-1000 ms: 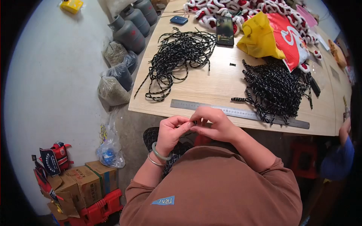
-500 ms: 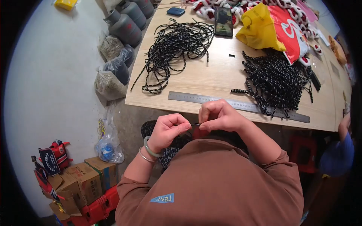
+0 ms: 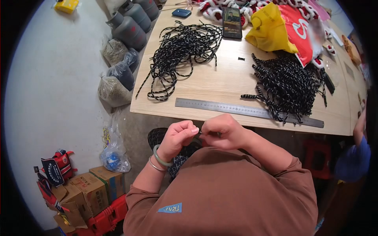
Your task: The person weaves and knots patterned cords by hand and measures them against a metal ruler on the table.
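Close together in front of the brown shirt, just off the table's near edge, are both my hands. My left hand is closed in a pinch of thumb and forefinger. A thin dark strand shows between the hands, mostly hidden by the fingers. Curled beside it, my right hand has its fingers pressed together at the strand's other side. On the table lie a loose tangle of black cord with light flecks and a pile of coiled black cord pieces. A steel ruler lies along the near edge, partly under the pile.
The wooden table also holds a phone, a small black piece, a yellow bag and a red bag. Gas cylinders and cardboard boxes stand left. Another person's blue sleeve is at right.
My right hand has moved slightly left and down, closer to my left hand, and its fingers are curled more. Less of the dark strand shows between them. The phone screen's picture differs.
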A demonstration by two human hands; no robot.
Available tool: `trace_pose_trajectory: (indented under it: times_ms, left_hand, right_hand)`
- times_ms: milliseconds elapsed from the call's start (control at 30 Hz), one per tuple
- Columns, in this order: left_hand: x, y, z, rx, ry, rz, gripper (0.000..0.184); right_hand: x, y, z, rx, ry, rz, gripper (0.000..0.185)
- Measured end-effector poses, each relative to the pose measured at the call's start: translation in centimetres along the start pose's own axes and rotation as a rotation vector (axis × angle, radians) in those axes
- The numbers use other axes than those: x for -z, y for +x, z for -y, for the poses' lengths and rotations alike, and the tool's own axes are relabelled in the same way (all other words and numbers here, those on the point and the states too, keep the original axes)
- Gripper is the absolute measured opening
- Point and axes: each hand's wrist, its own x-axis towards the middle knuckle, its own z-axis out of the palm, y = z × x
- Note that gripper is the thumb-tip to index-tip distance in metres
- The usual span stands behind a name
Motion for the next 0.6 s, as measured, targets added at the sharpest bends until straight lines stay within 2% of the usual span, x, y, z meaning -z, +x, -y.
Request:
trace_pose_trajectory:
  times_ms: [67,167,267,333,367,433,467,533,567,600]
  left_hand:
    - [0.0,0.1,0.1,0.111,-0.172,0.050,0.027]
    - [-0.5,-0.1,0.3,0.182,-0.290,0.048,0.029]
    - [-1.0,-0.7,0.3,0.201,-0.287,0.068,0.027]
    - [-0.9,-0.7,0.7,0.188,-0.281,0.106,0.026]
    - [-0.9,-0.6,0.9,0.160,-0.272,0.088,0.024]
    - [-0.9,-0.3,1.0,0.102,-0.251,0.056,0.020]
    - [-1.1,0.0,0.9,-0.002,-0.299,0.065,0.019]
    - [-1.4,0.6,0.6,-0.209,-0.395,0.085,0.018]
    - [-1.6,0.6,0.6,-0.272,-0.277,-0.022,0.017]
    - [-1.9,0.8,0.7,-0.331,-0.159,-0.108,0.017]
  right_hand:
    - [0.1,0.0,0.1,0.009,0.035,0.074,0.010]
    - [0.8,-0.2,-0.1,-0.142,0.137,0.161,0.010]
    - [1.2,-0.7,-0.3,-0.195,0.314,0.220,0.012]
    - [1.6,-0.9,-0.7,-0.328,0.446,0.262,0.013]
    - [1.8,-1.0,-1.0,-0.394,0.512,0.281,0.014]
    - [1.5,-1.5,-1.9,-0.523,0.698,0.134,0.017]
    - [1.2,-1.8,-2.3,-0.585,0.790,0.058,0.022]
    - [-0.6,-1.5,-2.4,-0.425,0.603,-0.092,0.041]
    - [-1.7,-1.4,-2.4,-0.346,0.504,-0.174,0.050]
    - [-2.6,-1.7,-2.4,-0.408,0.828,-0.061,0.061]
